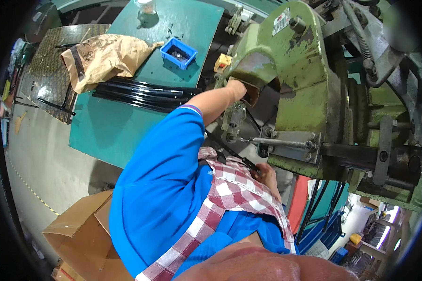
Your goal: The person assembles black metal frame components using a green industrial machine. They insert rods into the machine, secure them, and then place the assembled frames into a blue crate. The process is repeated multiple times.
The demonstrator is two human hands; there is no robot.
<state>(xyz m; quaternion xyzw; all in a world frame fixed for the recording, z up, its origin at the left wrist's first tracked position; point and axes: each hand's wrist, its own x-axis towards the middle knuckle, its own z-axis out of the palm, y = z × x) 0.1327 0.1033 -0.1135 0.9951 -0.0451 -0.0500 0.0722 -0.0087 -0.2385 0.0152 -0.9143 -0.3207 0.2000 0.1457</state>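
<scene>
My left hand [237, 88] reaches into the gap at the front of a worn green press [297, 89], beside a brownish plate. Its fingers are mostly hidden there, so I cannot tell what they touch. Close to my body, my right hand [266, 176] is closed around the near end of a slim black tube [234, 153]. That tube slants up and away to the left, below the press's working area; its far end is hard to make out. A bundle of similar black tubes [145, 95] lies on the green table [109, 126], left of my left forearm.
On the table are a crumpled brown paper bag [110, 58], a blue bin [178, 54] of small dark parts, and a clear container [146, 6]. A yellow switch box [222, 63] sits beside the press. An open cardboard box [82, 234] stands on the floor behind left.
</scene>
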